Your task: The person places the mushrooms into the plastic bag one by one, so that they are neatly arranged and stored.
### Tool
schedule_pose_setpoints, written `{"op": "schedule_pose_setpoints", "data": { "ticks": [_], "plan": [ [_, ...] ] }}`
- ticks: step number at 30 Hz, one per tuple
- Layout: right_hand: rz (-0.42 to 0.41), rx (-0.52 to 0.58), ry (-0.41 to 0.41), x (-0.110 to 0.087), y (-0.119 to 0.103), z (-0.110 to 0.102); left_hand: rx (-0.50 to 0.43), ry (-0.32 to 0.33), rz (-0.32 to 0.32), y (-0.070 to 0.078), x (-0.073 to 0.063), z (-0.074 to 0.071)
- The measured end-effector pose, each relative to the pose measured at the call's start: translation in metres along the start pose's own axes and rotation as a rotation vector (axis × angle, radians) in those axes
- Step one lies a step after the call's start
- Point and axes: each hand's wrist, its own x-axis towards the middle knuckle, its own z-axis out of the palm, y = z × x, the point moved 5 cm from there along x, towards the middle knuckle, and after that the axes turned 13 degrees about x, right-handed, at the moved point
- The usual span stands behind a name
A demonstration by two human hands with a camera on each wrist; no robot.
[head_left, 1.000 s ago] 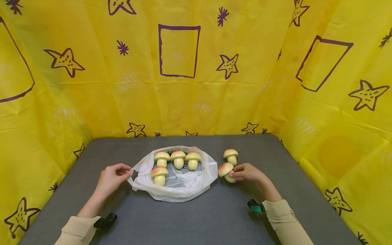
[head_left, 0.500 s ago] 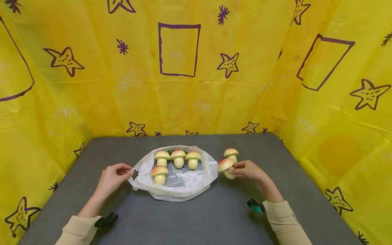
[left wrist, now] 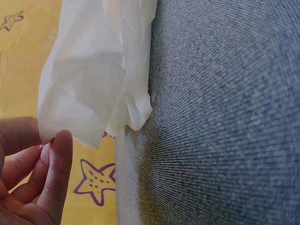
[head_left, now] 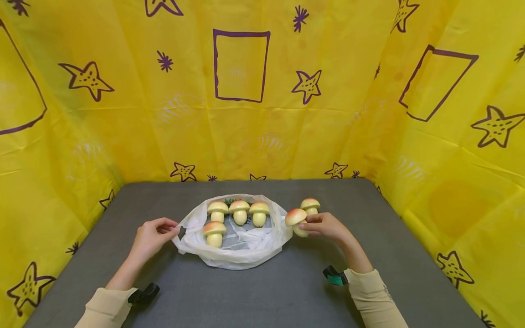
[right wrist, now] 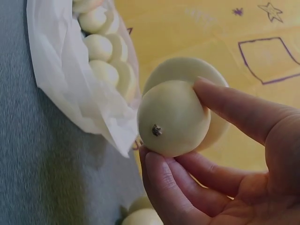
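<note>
A white plastic bag [head_left: 238, 260] lies spread with its mouth facing up, several toy mushrooms [head_left: 214, 228] with pale stems and reddish-yellow caps inside it. My left hand [head_left: 151, 238] pinches the bag's left edge between thumb and fingers; the left wrist view shows the thin film [left wrist: 86, 93] stretched from the fingertips. At the bag's right side, my right hand [head_left: 330, 229] grips another mushroom [head_left: 296, 217] by its stem. In the right wrist view the round stem end of this mushroom [right wrist: 172, 119] faces the camera, a dark spot on it.
One more mushroom [head_left: 310, 203] stands on the grey table [head_left: 246, 300] just behind the right hand. Something green and leafy [head_left: 230, 200] shows at the bag's back rim. Yellow patterned cloth [head_left: 242, 136] walls the table at the back and both sides.
The right hand has raised its mushroom from near the table and carried it slightly left, to the bag's right edge. The left hand keeps its hold on the bag.
</note>
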Motion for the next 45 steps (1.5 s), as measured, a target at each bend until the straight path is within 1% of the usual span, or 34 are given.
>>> {"op": "schedule_pose_setpoints", "data": {
  "ticks": [5,10,16,21,26,33,38,41,45],
  "plan": [
    [0.013,0.024,0.034,0.003,-0.003,0.009,0.0,-0.002,-0.003,-0.001,-0.001,0.0],
    [0.018,0.025,0.039,0.008,-0.006,0.018,-0.001,0.0,-0.002,0.0,-0.002,0.0],
    [0.004,0.037,0.013,0.012,-0.009,0.031,-0.003,0.003,-0.003,0.001,-0.003,-0.001],
    [0.007,0.069,0.026,0.014,-0.011,0.041,-0.001,0.01,0.001,0.0,-0.003,-0.001],
    [0.009,0.065,0.036,0.017,-0.013,0.051,0.0,0.015,0.007,0.001,-0.003,-0.001],
    [0.011,0.072,0.019,0.021,-0.013,0.064,0.003,0.012,0.005,0.0,-0.003,-0.001],
    [0.015,0.079,0.033,0.025,-0.013,0.07,0.0,0.01,0.007,0.001,-0.002,-0.001],
    [0.023,0.068,0.041,0.028,-0.013,0.075,0.002,0.006,0.007,0.002,-0.003,-0.002],
    [0.031,0.058,0.028,0.032,-0.013,0.083,0.007,0.001,0.0,0.002,-0.003,-0.001]
  ]
}}
